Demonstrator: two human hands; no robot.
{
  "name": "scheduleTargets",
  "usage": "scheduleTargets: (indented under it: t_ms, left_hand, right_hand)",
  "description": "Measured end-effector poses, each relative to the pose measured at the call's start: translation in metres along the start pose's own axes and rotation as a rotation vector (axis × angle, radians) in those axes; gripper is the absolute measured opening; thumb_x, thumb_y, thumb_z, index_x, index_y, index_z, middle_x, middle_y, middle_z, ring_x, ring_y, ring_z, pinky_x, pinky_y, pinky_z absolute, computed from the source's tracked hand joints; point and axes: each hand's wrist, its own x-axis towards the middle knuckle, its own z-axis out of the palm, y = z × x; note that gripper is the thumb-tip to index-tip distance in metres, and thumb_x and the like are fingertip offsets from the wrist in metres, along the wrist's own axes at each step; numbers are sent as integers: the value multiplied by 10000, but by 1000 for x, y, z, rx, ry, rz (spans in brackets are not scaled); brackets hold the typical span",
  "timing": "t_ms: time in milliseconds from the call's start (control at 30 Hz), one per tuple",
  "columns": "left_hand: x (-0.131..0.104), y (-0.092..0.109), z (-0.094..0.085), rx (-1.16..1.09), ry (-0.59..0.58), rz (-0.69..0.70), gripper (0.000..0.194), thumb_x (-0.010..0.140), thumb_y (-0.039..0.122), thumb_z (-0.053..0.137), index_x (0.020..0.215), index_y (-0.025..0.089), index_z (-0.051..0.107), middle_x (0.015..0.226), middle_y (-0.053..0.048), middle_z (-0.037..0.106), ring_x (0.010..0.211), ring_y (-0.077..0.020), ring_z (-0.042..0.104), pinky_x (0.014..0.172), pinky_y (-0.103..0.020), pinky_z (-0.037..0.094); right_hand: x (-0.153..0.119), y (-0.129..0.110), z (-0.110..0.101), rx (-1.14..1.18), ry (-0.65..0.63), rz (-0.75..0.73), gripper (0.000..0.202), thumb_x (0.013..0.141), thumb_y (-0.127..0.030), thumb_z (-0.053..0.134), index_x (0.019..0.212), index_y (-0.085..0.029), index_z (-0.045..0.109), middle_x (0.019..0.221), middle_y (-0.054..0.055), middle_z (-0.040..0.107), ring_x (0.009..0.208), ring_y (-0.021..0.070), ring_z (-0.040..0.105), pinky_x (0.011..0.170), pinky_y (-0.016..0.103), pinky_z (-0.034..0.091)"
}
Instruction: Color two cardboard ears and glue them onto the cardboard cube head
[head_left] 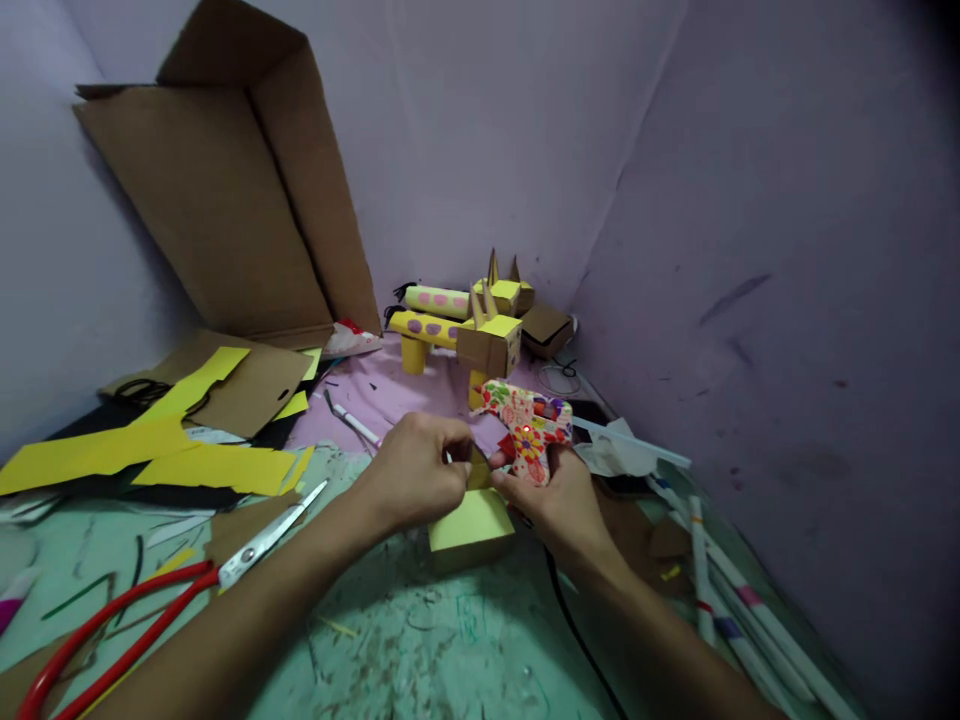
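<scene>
Left forearm: I've got it slanting in from the lower left over the green tabletop [390, 640], wrist bent toward the middle.
Left hand [420, 472]: fingers curled, thumb and forefinger pinching a small brown piece [481, 468] right above the yellow box.
Right forearm: angling up from the lower right, bringing that hand in close beside the other one.
Right hand [559, 505]: wrapped around the handle of the floral glue gun [528, 428], a firm grasp from where I'm watching.
Glue gun: flowery all over, tiny red light glowing, clear stick poking out behind.
Yellow box [472, 525]: sitting between the forearms, pale top, darker front; I can't tell whether the brown piece joins it.
</scene>
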Motion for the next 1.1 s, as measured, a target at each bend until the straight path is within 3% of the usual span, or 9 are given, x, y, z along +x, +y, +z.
scheduleTargets:
  t_ms: [200,400,567,700,867,1100]
  left_hand:
    - [1,-5,0,-43,-8,-3,135,618,146,474,603,164,607,553,19,536,534,-114,465,480,-224,304]
    - [1,-7,-2,-172,-78,30,118,649,178,537,638,154,652,560,18,572,532,-106,469,489,-219,319]
    - [0,-8,5,-71,-44,11,161,696,234,535,595,160,637,543,7,566,532,-124,485,482,-237,318]
    - [-1,-6,7,20,-9,17,155,667,173,499,528,168,568,519,10,528,515,-123,463,473,-243,301]
    - [-2,-4,5,51,1,29,160,654,152,486,496,178,487,501,21,480,506,-117,441,475,-241,288]
    - [-2,-1,5,83,-9,-3,153,645,145,484,500,168,526,499,17,491,502,-122,449,475,-242,290]
  right_hand:
    - [0,4,1,22,0,7,194,568,-233,687,723,-168,590,716,40,646,645,206,613,610,322,503]
    - [0,5,1,46,-20,25,181,581,-216,690,725,-173,590,700,24,640,630,190,612,591,296,506]
    - [1,5,1,31,-14,22,172,571,-223,692,707,-176,598,679,23,644,607,185,606,555,282,493]
    - [0,4,-3,-1,20,-4,167,562,-251,678,696,-168,623,658,24,644,539,161,570,479,256,445]
    - [-2,4,-9,126,116,115,209,530,-256,654,710,-152,630,475,-42,552,368,104,448,366,221,348]
    - [-2,10,-4,196,123,150,204,521,-257,664,690,-146,640,439,-43,541,361,104,456,357,213,339]
